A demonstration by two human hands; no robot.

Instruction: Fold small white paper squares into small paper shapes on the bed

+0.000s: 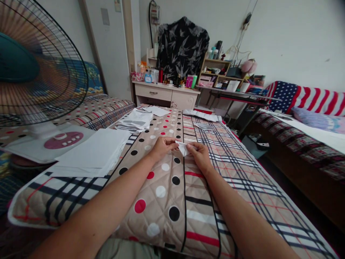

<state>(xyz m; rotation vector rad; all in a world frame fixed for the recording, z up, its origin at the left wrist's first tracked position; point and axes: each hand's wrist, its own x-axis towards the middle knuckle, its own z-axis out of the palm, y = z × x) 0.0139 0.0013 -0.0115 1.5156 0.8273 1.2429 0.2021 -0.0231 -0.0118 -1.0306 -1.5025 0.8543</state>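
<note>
A wide bed point(168, 199) spreads out in front of us, its padded cover quilted in diamonds. The fabric is beige, with black, white and red dots down the middle and plaid bands along both sides. Past its far end is a pale desk point(185, 97), straight-edged, with one drawer handle and a curling ornament on its front; small bottles and boxes crowd its top. A fan point(40, 68) rises at our left, its round cage made of thin dark wires over a teal hub. Above the desk hangs a black shirt point(183, 46) printed with pale birds.

On the left of the bed, beside the fan's base, we have a stack of paper point(91, 151): large, smooth white sheets lying flat, their edges not quite lined up. Just beyond it is a looser paper pile point(134, 120), white and grey, with ragged layers.

Our hands come together over the middle of the bed. Between them is a small piece of white paper point(183, 148), thin and roughly triangular, its point facing us. Our left hand point(165, 146) pinches its left corner between thumb and fingers; our right hand point(199, 154) pinches its right side the same way. We cannot tell whether the paper touches the cover.
</note>
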